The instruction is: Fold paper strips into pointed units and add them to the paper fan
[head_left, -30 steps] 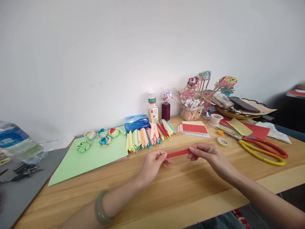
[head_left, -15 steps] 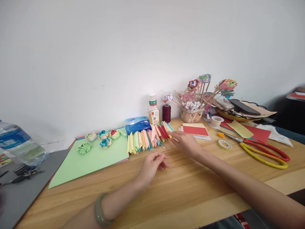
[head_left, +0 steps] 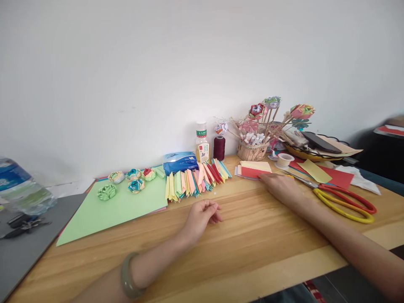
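Observation:
My left hand [head_left: 202, 216] rests on the wooden table, its fingers loosely curled with nothing visible in them. A jade-green bangle circles that wrist. At the right, my right hand [head_left: 280, 187] reaches to the front corner of a small stack of rectangular paper [head_left: 254, 171], a red piece showing below a pale yellow one. Its fingers are stretched out over that corner; the hand itself hides their tips in part. Beyond my left hand, a row of folded paper pieces [head_left: 186, 183] in several colours lies against a blue tissue pack [head_left: 181, 163].
Several paper flowers [head_left: 136, 185] sit on green paper [head_left: 126, 210]. A drink bottle [head_left: 202, 145] and a dark red thread spool [head_left: 219, 148] stand by the wall. Right: a basket [head_left: 252, 150] with paper flowers, a white spool [head_left: 285, 160], large scissors [head_left: 344, 202]. Left: a water bottle [head_left: 22, 189], keys [head_left: 28, 226].
My right hand has moved right, from the red end of the folded pieces to the paper stack. My left hand has stayed in place. The view has shifted slightly.

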The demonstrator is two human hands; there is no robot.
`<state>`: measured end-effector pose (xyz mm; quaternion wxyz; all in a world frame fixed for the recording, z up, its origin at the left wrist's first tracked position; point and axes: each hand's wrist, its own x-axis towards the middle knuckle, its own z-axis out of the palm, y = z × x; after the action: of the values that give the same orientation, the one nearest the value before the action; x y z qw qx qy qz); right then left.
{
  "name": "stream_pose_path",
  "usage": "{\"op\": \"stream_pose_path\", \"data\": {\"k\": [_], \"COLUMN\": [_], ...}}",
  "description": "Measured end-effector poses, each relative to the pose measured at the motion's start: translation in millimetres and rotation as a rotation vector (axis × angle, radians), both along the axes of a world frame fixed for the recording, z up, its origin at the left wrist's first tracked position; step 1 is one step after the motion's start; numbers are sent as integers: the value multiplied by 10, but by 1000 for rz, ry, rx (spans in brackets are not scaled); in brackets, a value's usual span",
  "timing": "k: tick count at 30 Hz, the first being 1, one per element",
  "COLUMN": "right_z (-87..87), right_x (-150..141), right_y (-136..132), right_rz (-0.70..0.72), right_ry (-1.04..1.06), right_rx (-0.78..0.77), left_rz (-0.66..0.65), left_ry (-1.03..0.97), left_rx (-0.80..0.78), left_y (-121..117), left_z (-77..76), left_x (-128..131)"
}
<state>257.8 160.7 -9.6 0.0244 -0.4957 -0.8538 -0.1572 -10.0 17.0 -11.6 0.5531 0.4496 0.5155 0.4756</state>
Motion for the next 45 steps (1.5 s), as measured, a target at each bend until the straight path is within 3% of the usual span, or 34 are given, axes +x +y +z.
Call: {"op": "stream_pose_path", "data": {"k": [4,9,13,16,19,22,25,28,35,39,45], "right_z": [21,48,95,174,221,194,136,84,-5,50,74], "right_x": [-51,-65,10,35,-48,-231,-402,-446,-338,-322,-202], "right_y": [-41,-63,25,21,-218,-657,-1048,-1215,-1251,-1250,-1125], "right_rz": [-115,-169,-134,-65,119,469,803,881,772,713,590], "right_ry": [23,137,277,393,456,410,325,306,477,487,582], "right_rx": [-75,-60,17,162,275,203,107,2,-149,-191,-323], "left_rz": [-8,-20,-29,-31,4,6,-166,-348,-436,-383,-294], "left_ry": [30,82,153,234,324,615,1064,1205,1181,1137,905], "left_rx": [15,60,113,174,277,608,940,1009,911,902,618], "left_y": [-1,-11,-2,-20,-90,-180,-239,-258,-300,-330,-337], "left_z": [3,11,3,22,72,91,40,-21,34,9,39], "left_x": [-4,1,7,11,16,31,49,58,95,116,129]}}
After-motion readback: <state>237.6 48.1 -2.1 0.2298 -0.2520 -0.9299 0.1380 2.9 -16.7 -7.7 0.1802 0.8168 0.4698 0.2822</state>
